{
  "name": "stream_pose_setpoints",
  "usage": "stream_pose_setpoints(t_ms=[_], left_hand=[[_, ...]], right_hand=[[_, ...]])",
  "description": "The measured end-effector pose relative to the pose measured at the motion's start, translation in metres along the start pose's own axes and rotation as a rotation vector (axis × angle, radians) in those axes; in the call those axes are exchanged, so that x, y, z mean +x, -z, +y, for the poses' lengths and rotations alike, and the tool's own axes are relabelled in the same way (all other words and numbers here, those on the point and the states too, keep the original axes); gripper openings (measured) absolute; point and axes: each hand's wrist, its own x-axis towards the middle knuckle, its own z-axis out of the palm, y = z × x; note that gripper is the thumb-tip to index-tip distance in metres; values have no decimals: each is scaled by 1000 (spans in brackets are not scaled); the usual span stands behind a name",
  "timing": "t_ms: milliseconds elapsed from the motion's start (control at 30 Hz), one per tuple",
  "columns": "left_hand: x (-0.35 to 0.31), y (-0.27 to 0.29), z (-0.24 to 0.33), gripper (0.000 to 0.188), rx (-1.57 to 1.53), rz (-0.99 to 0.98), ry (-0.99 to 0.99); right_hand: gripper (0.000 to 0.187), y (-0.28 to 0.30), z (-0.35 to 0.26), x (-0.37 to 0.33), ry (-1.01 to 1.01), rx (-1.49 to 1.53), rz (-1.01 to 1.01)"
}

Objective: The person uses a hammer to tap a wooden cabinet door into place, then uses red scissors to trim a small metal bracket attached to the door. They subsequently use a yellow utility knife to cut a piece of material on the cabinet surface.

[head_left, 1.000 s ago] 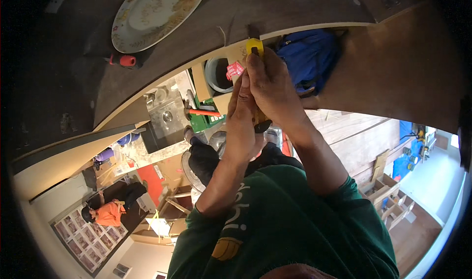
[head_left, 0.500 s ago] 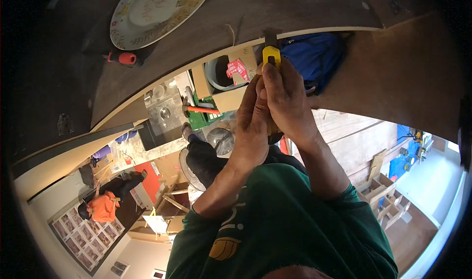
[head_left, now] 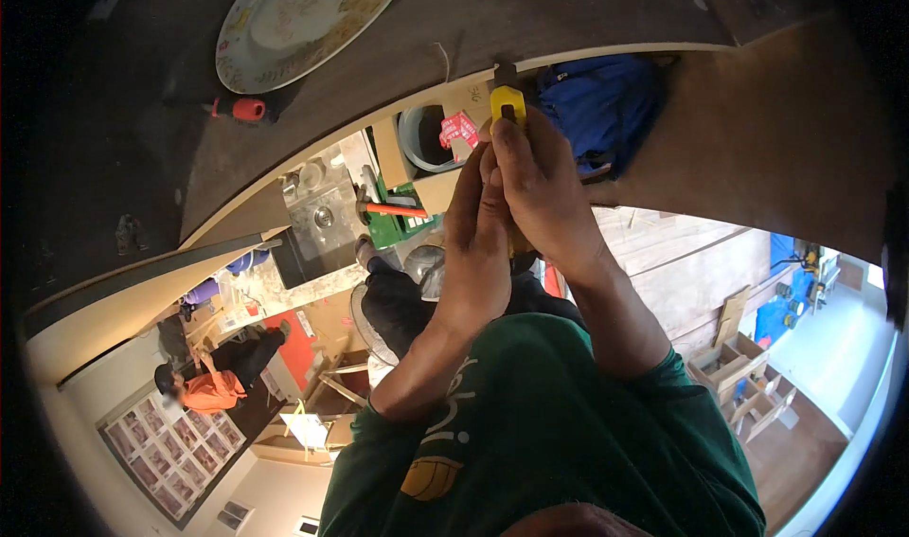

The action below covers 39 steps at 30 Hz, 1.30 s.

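Observation:
A yellow utility knife [head_left: 507,107] sticks up from my right hand [head_left: 544,187], whose thumb lies along its body. Its dark tip is at the pale edge of the dark board. Pressed against the right hand, my left hand [head_left: 478,253] is closed, with its fingers close together; whatever is between the palms is hidden. On the dark board [head_left: 559,11] lie a patterned oval plate [head_left: 303,21] and a red-handled tool [head_left: 248,110], whose working end is hard to make out.
Beyond the board's edge are a blue bag [head_left: 601,111], an open cardboard box [head_left: 440,191] with a grey bucket [head_left: 412,144], and an orange-handled hammer [head_left: 398,210] over a green crate. A metal sink [head_left: 323,217] sits below left. Another person in orange [head_left: 213,390] is far left.
Both hands and the utility knife have shifted slightly left and up along the board's edge. The distant person in orange has changed posture.

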Motion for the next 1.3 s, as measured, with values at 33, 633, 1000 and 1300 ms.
stream_pose_setpoints(t_ms=[33, 633, 1000, 1300], left_hand=[[0, -1, -2, 67, -49, 14, 0], [0, 27, 0, 63, 630, -70, -434], [-1, 39, 6, 70, 646, -89, -429], [10, 55, 17, 74, 679, -88, -407]], right_hand=[[16, 0, 2, 0, 59, -109, -9], [23, -21, 1, -2, 71, -5, 50], [20, -33, 11, -3, 174, -59, 85], [23, -49, 6, 8, 121, 38, 107]])
